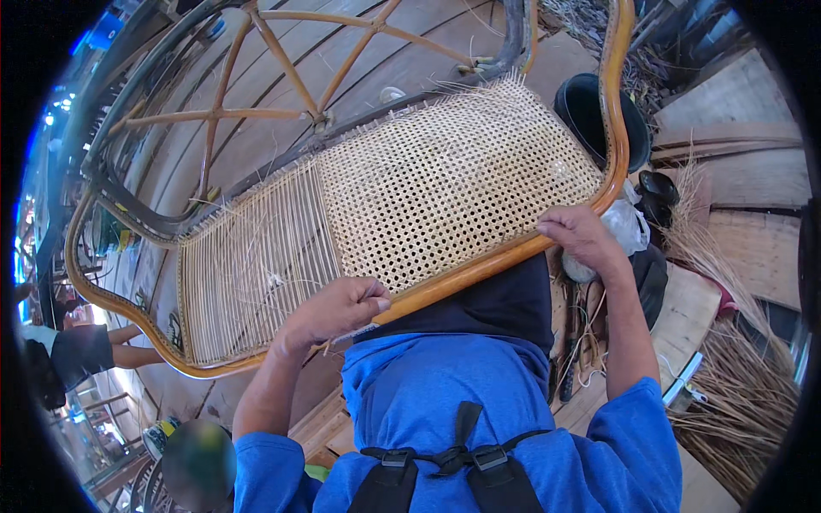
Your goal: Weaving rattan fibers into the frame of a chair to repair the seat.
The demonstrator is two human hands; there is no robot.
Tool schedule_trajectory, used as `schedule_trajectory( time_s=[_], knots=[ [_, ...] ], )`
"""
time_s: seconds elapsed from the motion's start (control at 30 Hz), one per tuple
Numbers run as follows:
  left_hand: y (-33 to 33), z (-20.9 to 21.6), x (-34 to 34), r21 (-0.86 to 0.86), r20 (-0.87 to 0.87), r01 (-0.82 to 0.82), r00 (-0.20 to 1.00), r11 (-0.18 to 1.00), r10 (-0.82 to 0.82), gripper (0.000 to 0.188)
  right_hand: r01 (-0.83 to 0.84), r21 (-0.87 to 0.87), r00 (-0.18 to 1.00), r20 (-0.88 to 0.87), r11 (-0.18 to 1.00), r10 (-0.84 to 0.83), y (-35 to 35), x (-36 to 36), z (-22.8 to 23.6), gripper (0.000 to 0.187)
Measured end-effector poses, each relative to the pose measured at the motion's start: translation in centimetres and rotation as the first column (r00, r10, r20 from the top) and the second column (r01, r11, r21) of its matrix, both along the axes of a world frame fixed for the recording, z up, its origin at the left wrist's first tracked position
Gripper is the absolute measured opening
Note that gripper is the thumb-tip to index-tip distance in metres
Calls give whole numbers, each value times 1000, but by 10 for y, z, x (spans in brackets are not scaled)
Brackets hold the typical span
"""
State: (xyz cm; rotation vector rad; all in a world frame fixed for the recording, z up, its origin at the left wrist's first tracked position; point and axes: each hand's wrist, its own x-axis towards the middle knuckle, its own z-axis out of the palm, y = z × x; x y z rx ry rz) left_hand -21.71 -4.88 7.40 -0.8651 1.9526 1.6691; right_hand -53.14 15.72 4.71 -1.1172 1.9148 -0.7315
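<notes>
A rattan bench frame (pixel 436 295) of glossy orange-brown poles lies tilted across my lap. Its right part carries a finished-looking woven cane panel (pixel 453 179) with an open hole pattern. On the left part, parallel cane strands (pixel 248 265) run one way only, and a few loose strands lie tangled on them. My left hand (pixel 333 312) is closed at the near rail, thumb pressed against the curled fingers. Farther right along that rail, my right hand (pixel 583 239) makes a pinch at the panel's corner. Whatever thin thing either hand pinches is too small to make out.
Beyond the panel stands a dark frame with crossed poles (pixel 321 111). A black bucket (pixel 603 115), a clear plastic bag (pixel 627 227) and loose cane strips (pixel 740 393) lie to the right. Another person's legs (pixel 128 346) show at far left.
</notes>
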Motion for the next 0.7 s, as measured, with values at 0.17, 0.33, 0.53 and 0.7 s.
schedule_trajectory(
  time_s=[0.17,0.33,0.53,0.7],
  knots=[
    [-19,-11,7,270,92,11,995,963,-37,21,70,8,995,-67,998,-69,20,-17,-3,21],
    [-39,-10,31,287,223,-33,974,957,-33,20,98,56,977,-195,994,-86,32,-45,-10,18],
    [-56,-2,53,259,225,-52,974,965,-8,20,115,199,980,-184,973,-78,26,-43,-9,19],
    [-51,6,52,75,186,-29,982,997,15,21,152,91,986,-76,984,-145,31,-46,-34,14]
  ],
)
